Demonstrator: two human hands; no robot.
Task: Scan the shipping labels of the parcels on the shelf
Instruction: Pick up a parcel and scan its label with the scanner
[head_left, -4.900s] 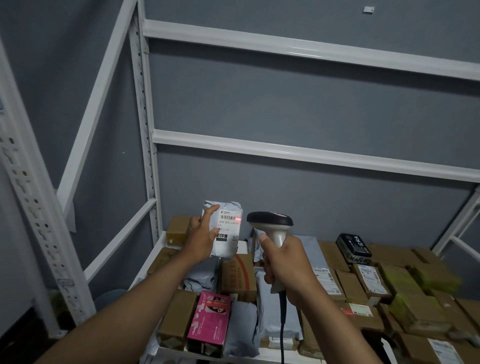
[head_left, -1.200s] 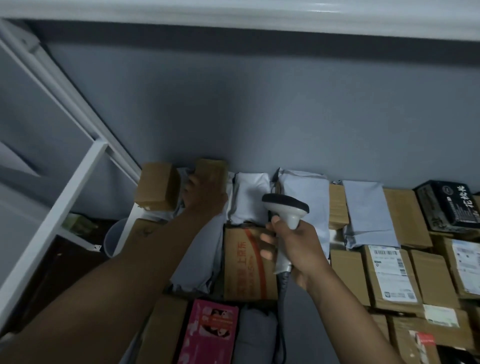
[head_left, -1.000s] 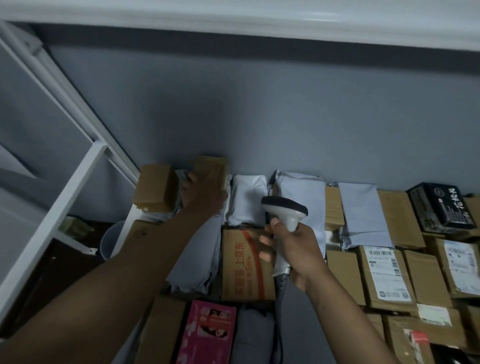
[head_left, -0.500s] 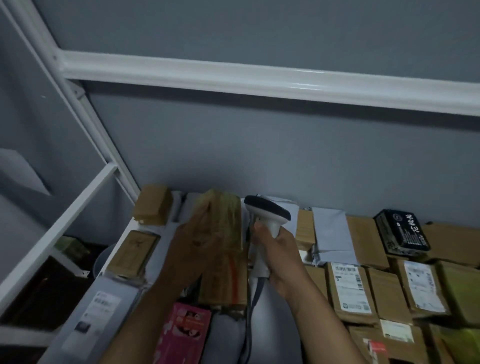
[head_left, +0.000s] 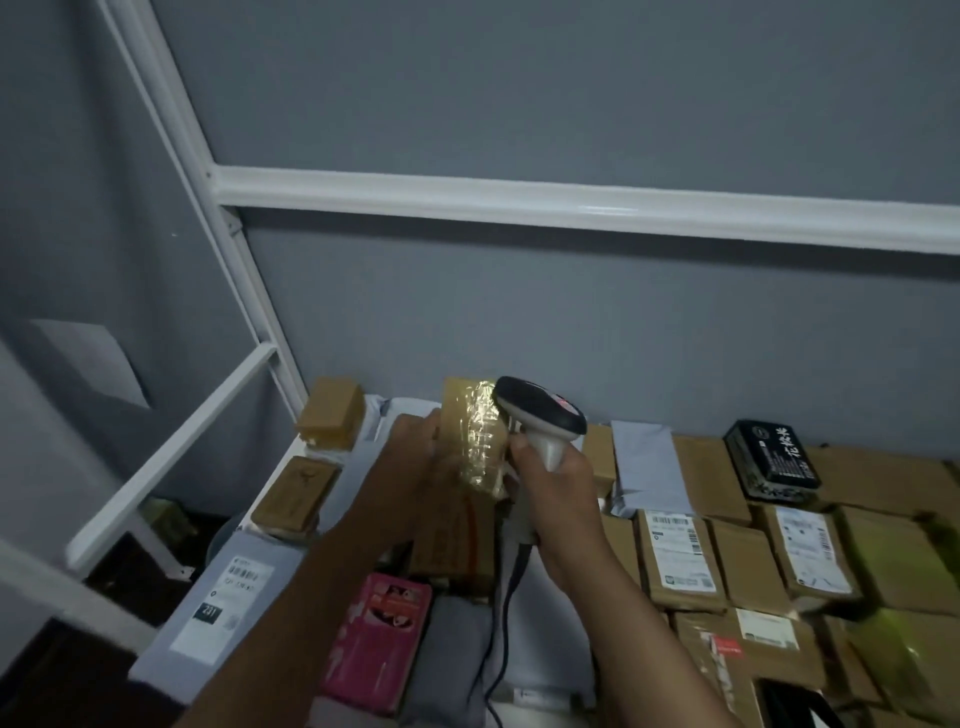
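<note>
While a brown cardboard parcel wrapped in glossy clear tape (head_left: 470, 441) is held upright above the crowded shelf, a grey-and-black handheld barcode scanner (head_left: 540, 415) is brought in from its right, the two nearly touching. The parcel is gripped by the left hand (head_left: 415, 457), fingers curled round its left edge; the scanner's pale handle is enclosed by the right hand (head_left: 558, 493), a black cable (head_left: 501, 623) trailing down below the wrist. No shipping label can be made out on the faces turned to the camera, so the parcel probably needs turning until the barcode faces the scanner head. A little more separation is judged useful, since the head sits very close, and glare off the tape may spoil a read.

Beneath both hands, boxes and grey poly mailers are packed edge to edge, a pink printed carton (head_left: 379, 644) lying just under the left forearm. Open room lies above the hands, before the grey wall (head_left: 571, 322). Left of the left hand a white metal shelf post (head_left: 249, 291) stands near, limiting swing that way. Right of the right hand, labelled cardboard boxes (head_left: 680, 561) lie face up, well apart from the held parcel.
</note>
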